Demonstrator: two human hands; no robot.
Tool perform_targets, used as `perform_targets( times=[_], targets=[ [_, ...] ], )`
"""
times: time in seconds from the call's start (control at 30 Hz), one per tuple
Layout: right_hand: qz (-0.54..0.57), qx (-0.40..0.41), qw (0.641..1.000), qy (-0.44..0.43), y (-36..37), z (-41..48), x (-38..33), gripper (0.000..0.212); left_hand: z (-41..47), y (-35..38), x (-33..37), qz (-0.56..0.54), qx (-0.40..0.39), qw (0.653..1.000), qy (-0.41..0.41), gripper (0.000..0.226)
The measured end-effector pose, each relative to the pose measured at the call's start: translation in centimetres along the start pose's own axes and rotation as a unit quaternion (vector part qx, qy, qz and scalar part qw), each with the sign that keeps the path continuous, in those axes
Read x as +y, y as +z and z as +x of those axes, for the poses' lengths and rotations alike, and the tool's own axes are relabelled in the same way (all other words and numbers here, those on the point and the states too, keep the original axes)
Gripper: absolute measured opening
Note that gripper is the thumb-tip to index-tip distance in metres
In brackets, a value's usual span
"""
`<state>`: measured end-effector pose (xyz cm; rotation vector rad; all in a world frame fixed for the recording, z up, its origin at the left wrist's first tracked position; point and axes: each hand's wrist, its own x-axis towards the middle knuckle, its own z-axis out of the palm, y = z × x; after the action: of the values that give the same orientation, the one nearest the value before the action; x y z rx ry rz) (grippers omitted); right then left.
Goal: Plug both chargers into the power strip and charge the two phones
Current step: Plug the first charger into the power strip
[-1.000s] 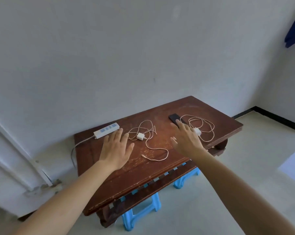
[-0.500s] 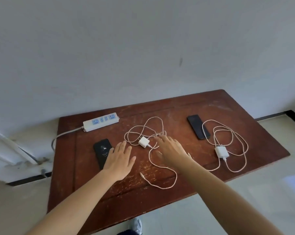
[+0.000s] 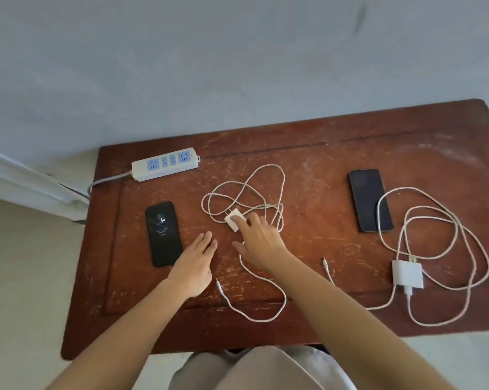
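A white power strip (image 3: 166, 164) with blue sockets lies at the back left of the brown wooden table (image 3: 308, 153). A lit black phone (image 3: 162, 233) rests at the left, a dark phone (image 3: 370, 199) at the right. A small white charger (image 3: 233, 220) sits mid-table among its looped white cable (image 3: 246, 190); my right hand (image 3: 258, 242) lies flat with its fingertips on that charger, fingers apart. My left hand (image 3: 194, 260) hovers flat and open beside the lit phone. A larger white charger (image 3: 407, 274) with its coiled cable (image 3: 445, 249) lies at the right front.
A grey wall rises right behind the table. The strip's grey cord (image 3: 102, 182) runs off the left edge. My knees in light trousers (image 3: 254, 370) are at the table's front edge. Loose cable plug ends (image 3: 325, 263) lie near the front middle.
The view has tilted down and closer over the table. My right hand has slid forward onto the small charger. My left hand stays beside the lit phone.
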<state>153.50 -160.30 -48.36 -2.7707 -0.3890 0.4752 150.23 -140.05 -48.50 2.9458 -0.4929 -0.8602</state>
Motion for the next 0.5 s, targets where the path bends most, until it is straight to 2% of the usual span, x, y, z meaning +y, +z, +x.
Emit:
perform_targets(
  times=[0.27,0.43,0.5],
  targets=[
    [0.027,0.042,0.999,0.013,0.1,1.0,0.2,0.025,0.2,-1.1,1.4,-0.014,-0.014,0.999,-0.037,0.064],
    [0.048,0.049,0.997,0.04,-0.4,2.0,-0.4,0.015,0.3,-2.5,-0.5,-0.028,0.044,0.998,-0.018,0.054],
    [0.086,0.046,0.994,0.056,-0.7,2.5,-0.7,0.021,0.7,-3.7,-2.5,-0.024,0.072,0.997,-0.016,0.053]
  ],
)
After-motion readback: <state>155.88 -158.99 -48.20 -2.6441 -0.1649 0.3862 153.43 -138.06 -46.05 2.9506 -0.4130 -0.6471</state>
